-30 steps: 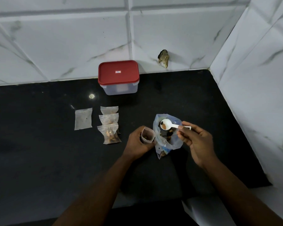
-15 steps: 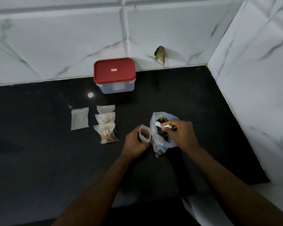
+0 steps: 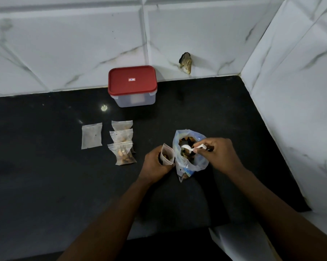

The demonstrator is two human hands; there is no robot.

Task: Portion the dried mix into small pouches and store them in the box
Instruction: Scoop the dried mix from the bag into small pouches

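Two hands: left hand (image 3: 155, 163) grips open pouch (image 3: 167, 155); right hand (image 3: 220, 157) pinches spoon (image 3: 192, 149) in mix bag (image 3: 187, 167). Rec.: small scoops, pouch beside bag.

Single head view, wide-angle, angled forward-down onto counter (image 3: 46, 185), close; tiled wall (image 3: 65, 44) beyond.
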